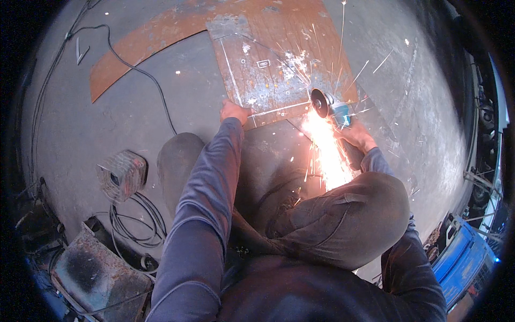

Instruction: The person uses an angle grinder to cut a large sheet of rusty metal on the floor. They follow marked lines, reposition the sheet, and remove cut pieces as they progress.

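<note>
Right hand [358, 136] around grinder [340, 114], long axis aslant, disc [320, 103] forward-left; left hand [234, 111] on plate [255, 72], grip unclear

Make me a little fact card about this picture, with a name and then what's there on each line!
Left grip: on the rusty metal sheet, by its near left corner
Right grip: holding a teal angle grinder
Sparks: bright, spraying mostly toward a bent leg
Marks: white lines along the sheet's left and near sides
Floor: grey, with a dark cable on it
</note>
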Demonstrator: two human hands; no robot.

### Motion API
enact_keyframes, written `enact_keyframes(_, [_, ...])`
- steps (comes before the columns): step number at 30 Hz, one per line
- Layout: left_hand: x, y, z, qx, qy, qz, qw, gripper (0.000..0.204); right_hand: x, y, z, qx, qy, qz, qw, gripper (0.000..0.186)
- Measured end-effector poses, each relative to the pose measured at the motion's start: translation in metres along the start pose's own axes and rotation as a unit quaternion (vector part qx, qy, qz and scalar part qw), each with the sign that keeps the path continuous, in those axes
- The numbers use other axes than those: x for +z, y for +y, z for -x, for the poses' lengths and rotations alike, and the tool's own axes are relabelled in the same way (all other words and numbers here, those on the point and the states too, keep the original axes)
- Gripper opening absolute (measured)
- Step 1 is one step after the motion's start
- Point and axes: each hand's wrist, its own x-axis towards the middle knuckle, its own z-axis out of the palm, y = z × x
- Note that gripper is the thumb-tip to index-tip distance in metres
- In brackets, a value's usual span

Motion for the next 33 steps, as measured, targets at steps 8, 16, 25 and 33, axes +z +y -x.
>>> enact_keyframes(8, [0.004, 0.001, -0.002, 0.021, -0.007, -0.005, 1.0, 0.098, -0.011, -0.001, 0.006, 0.018, -0.057, -0.021, 0.998, 0.071])
enact_keyframes(16, [0.004, 0.002, -0.001, 0.016, -0.016, 0.002, 1.0, 0.097, 0.0, 0.02, -0.002, 0.024, -0.048, -0.022, 0.998, 0.077])
enact_keyframes(25, [0.002, 0.003, -0.001, 0.01, -0.018, -0.004, 1.0, 0.096, 0.009, 0.038, -0.003, -0.031, -0.04, -0.004, 0.999, 0.081])
enact_keyframes(33, [0.009, 0.015, 0.002, 0.023, -0.024, -0.003, 0.999, 0.096, 0.012, 0.078, -0.021, -0.02, -0.079, -0.074, 0.994, 0.079])
